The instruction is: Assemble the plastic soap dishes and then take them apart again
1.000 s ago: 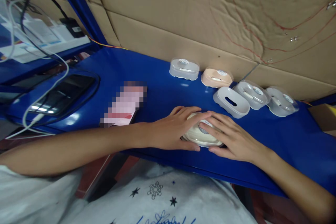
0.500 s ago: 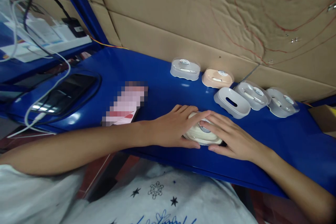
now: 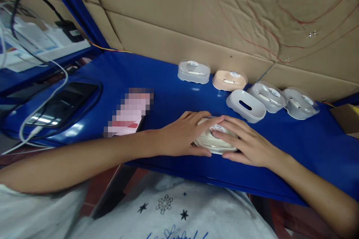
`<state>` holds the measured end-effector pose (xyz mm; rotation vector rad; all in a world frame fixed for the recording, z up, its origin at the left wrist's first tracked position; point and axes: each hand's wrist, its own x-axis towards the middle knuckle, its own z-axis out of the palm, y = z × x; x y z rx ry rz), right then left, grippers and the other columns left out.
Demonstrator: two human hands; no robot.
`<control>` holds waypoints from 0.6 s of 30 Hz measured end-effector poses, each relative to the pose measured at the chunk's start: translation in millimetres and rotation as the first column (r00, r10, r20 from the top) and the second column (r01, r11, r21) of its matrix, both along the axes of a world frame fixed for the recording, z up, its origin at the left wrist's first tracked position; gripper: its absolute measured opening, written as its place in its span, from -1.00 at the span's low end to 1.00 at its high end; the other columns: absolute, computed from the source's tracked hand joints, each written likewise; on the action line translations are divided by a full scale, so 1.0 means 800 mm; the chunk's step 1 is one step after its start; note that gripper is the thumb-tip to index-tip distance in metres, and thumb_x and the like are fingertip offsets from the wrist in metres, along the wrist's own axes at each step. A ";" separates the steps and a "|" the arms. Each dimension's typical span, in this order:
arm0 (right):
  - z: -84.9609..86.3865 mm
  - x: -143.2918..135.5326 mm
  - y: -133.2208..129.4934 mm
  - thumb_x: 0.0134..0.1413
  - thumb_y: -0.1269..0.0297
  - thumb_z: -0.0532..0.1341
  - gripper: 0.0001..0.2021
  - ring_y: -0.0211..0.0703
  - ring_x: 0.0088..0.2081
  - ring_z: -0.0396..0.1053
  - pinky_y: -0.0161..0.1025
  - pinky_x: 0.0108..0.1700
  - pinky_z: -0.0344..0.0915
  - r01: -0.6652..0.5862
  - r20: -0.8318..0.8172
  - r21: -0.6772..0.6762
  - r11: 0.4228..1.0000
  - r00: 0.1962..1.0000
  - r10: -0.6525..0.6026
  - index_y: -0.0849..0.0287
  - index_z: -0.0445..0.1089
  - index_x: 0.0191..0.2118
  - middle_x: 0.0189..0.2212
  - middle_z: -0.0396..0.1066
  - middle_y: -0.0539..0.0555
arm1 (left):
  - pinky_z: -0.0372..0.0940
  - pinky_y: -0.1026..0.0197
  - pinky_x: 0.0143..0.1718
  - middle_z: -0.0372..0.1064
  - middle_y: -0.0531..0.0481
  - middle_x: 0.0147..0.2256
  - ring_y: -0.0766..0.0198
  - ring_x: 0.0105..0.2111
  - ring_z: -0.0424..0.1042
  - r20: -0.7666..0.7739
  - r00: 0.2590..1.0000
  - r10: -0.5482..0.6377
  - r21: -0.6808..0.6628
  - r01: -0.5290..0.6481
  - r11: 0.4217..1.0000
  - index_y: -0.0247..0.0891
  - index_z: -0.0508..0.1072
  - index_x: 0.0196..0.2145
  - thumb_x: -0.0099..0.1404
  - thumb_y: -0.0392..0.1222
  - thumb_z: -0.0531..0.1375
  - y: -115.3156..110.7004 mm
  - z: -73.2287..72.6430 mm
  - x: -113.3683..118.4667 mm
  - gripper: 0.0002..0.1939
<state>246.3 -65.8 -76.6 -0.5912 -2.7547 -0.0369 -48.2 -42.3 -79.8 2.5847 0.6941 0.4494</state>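
Both my hands are wrapped around a cream soap dish (image 3: 210, 143) with a clear lid and a round sticker, near the front edge of the blue table. My left hand (image 3: 183, 136) grips its left end, thumb along the near side. Around the right end is my right hand (image 3: 246, 140), its fingers lying over the lid. The fingertips of the two hands meet at the far side, so much of the dish is covered. Just beyond my right hand lies a grey soap dish (image 3: 259, 114) with a slot in its floor and no lid.
Along the cardboard wall (image 3: 168, 26) stand lidded soap dishes: one peach (image 3: 220, 84) and several grey (image 3: 193, 76). To the left lie a phone with a blurred screen (image 3: 130, 110) and a black tablet-like device (image 3: 63, 102) with cables. A cardboard box (image 3: 346, 119) sits far right.
The camera view has shifted slightly, so the surroundings sit a little further left. Both hands keep their hold on the cream soap dish, with hardly any movement.
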 end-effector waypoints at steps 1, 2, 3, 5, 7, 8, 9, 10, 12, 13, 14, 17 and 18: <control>0.000 0.000 0.000 0.45 0.05 0.24 -0.27 0.27 0.48 0.13 0.30 0.40 0.28 0.001 0.001 0.012 1.000 1.000 -0.001 0.10 0.01 0.56 0.41 0.27 0.33 | 0.08 -0.20 0.38 0.11 -0.40 0.41 -0.22 0.41 0.15 -0.010 1.000 0.005 0.006 -0.005 1.000 -0.15 -0.08 0.58 0.38 0.24 0.36 0.001 0.001 0.001 0.07; 0.001 0.000 0.000 0.45 0.06 0.24 -0.27 0.26 0.48 0.14 0.30 0.41 0.28 0.003 -0.001 0.025 1.000 1.000 -0.003 0.10 0.01 0.57 0.41 0.27 0.33 | 0.09 -0.18 0.38 0.09 -0.39 0.43 -0.21 0.42 0.15 -0.023 1.000 0.013 0.013 -0.013 1.000 -0.13 -0.08 0.57 0.37 0.25 0.38 0.001 0.003 0.001 0.08; 0.001 0.000 0.000 0.45 0.07 0.24 -0.26 0.26 0.47 0.16 0.31 0.42 0.26 0.005 -0.004 0.036 0.999 1.000 -0.005 0.10 0.00 0.57 0.41 0.28 0.32 | 0.09 -0.17 0.38 0.06 -0.38 0.45 -0.21 0.43 0.14 -0.039 0.999 0.022 0.020 -0.022 1.000 -0.11 -0.07 0.57 0.36 0.26 0.38 0.002 0.004 0.001 0.08; 0.000 0.000 0.000 0.46 0.07 0.23 -0.27 0.25 0.47 0.17 0.31 0.43 0.25 0.010 -0.013 0.046 0.999 1.000 -0.009 0.08 -0.02 0.58 0.42 0.28 0.31 | 0.09 -0.15 0.39 -0.04 -0.39 0.50 -0.21 0.46 0.09 -0.076 0.996 0.037 0.039 -0.034 0.999 -0.08 -0.09 0.58 0.36 0.30 0.36 0.002 0.006 0.002 0.09; 0.000 0.000 0.000 0.47 0.07 0.21 -0.28 0.24 0.47 0.18 0.30 0.43 0.25 0.013 -0.009 0.032 0.999 1.000 -0.013 0.08 -0.02 0.58 0.43 0.25 0.32 | 0.09 -0.15 0.39 -0.10 -0.42 0.52 -0.23 0.47 0.07 -0.111 0.993 0.049 0.064 -0.042 0.997 -0.07 -0.11 0.58 0.38 0.33 0.32 0.001 0.006 0.002 0.07; 0.000 0.000 0.001 0.48 0.06 0.21 -0.29 0.24 0.47 0.17 0.29 0.42 0.26 0.018 -0.002 0.017 1.000 1.000 -0.018 0.09 -0.01 0.57 0.44 0.23 0.32 | 0.09 -0.16 0.39 -0.11 -0.43 0.52 -0.24 0.47 0.07 -0.123 0.991 0.053 0.079 -0.043 0.996 -0.09 -0.11 0.58 0.39 0.33 0.31 0.000 0.005 0.002 0.06; 0.000 0.000 0.001 0.48 0.05 0.20 -0.30 0.23 0.47 0.17 0.28 0.42 0.26 0.023 0.007 -0.001 1.000 1.000 -0.023 0.09 0.00 0.57 0.45 0.22 0.32 | 0.09 -0.17 0.39 -0.10 -0.44 0.51 -0.25 0.47 0.09 -0.129 0.990 0.054 0.093 -0.042 0.995 -0.11 -0.10 0.58 0.40 0.34 0.29 0.000 0.005 0.002 0.05; 0.001 0.001 0.002 0.48 0.02 0.19 -0.30 0.23 0.47 0.16 0.28 0.41 0.27 0.025 0.017 -0.020 0.999 1.000 -0.025 0.09 0.03 0.56 0.46 0.21 0.32 | 0.08 -0.17 0.39 -0.09 -0.45 0.51 -0.25 0.45 0.11 -0.129 0.990 0.055 0.106 -0.042 0.994 -0.13 -0.10 0.58 0.42 0.33 0.28 -0.001 0.003 0.001 0.03; 0.006 0.003 0.004 0.47 -0.08 0.17 -0.31 0.25 0.47 0.17 0.30 0.40 0.27 0.033 0.034 -0.048 0.998 0.999 -0.031 0.08 0.07 0.54 0.46 0.21 0.31 | 0.08 -0.17 0.39 -0.04 -0.46 0.49 -0.25 0.44 0.13 -0.108 0.993 0.057 0.127 -0.043 0.991 -0.19 -0.08 0.57 0.44 0.31 0.26 -0.001 0.002 0.001 0.01; 0.009 0.004 0.006 0.47 -0.11 0.15 -0.31 0.26 0.46 0.18 0.31 0.40 0.27 0.047 0.039 -0.053 0.998 0.998 -0.045 0.07 0.09 0.53 0.45 0.21 0.30 | 0.09 -0.17 0.39 -0.01 -0.46 0.48 -0.24 0.43 0.14 -0.093 0.994 0.052 0.132 -0.039 0.991 -0.22 -0.06 0.57 0.44 0.31 0.27 -0.001 0.001 0.001 0.01; 0.013 0.007 0.008 0.47 -0.13 0.13 -0.32 0.27 0.44 0.21 0.32 0.39 0.27 0.076 0.038 -0.049 0.996 0.996 -0.075 0.06 0.11 0.52 0.45 0.22 0.30 | 0.10 -0.17 0.38 0.02 -0.46 0.46 -0.24 0.42 0.16 -0.077 0.996 0.047 0.130 -0.037 0.991 -0.23 -0.03 0.56 0.44 0.30 0.27 -0.001 0.001 0.001 -0.01; 0.023 0.020 0.018 0.48 -0.07 0.13 -0.38 0.32 0.41 0.26 0.35 0.37 0.26 0.299 0.011 0.002 0.954 0.954 -0.299 0.03 0.14 0.51 0.43 0.25 0.29 | 0.14 -0.21 0.37 0.12 -0.41 0.41 -0.24 0.36 0.24 -0.044 0.998 0.045 0.095 -0.041 0.995 -0.19 0.09 0.52 0.41 0.26 0.32 0.000 0.003 0.000 -0.06; 0.024 0.027 0.023 0.48 -0.05 0.13 -0.38 0.36 0.41 0.25 0.38 0.36 0.26 0.401 0.005 0.024 0.916 0.916 -0.401 0.03 0.14 0.50 0.44 0.23 0.31 | 0.15 -0.21 0.36 0.14 -0.39 0.40 -0.24 0.34 0.26 -0.041 0.998 0.051 0.082 -0.047 0.995 -0.18 0.11 0.52 0.40 0.25 0.34 0.000 0.004 0.000 -0.07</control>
